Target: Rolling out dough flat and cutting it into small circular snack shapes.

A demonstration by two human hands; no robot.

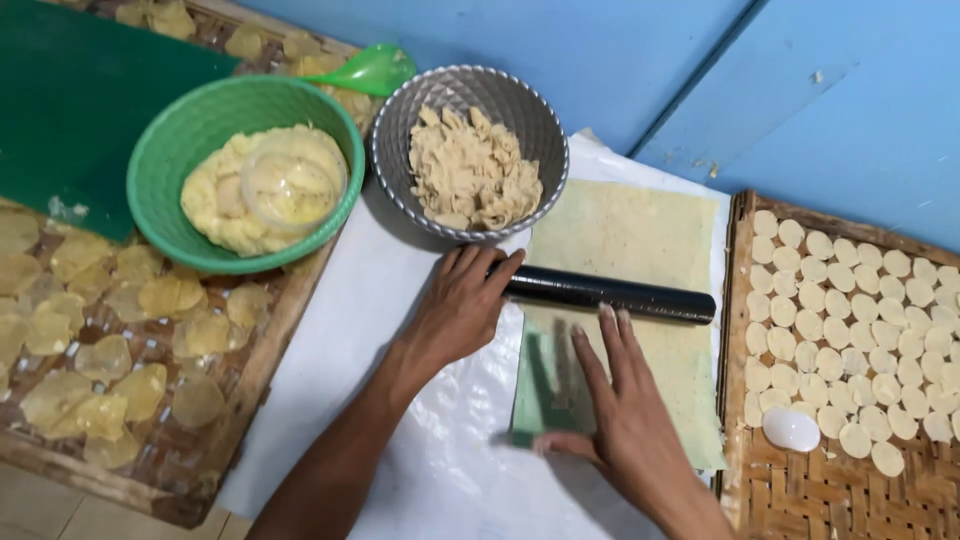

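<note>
While the white plastic sheet covered the work surface, a thin pale dough sheet lay flat on it, between a woven tray of small dough rounds at the right and a green bowl of dough at the left. A black rolling pin lay across the dough sheet. The left hand curled over the pin's left end; the right hand rested open and flat on the dough, fingertips touching the pin.
</note>
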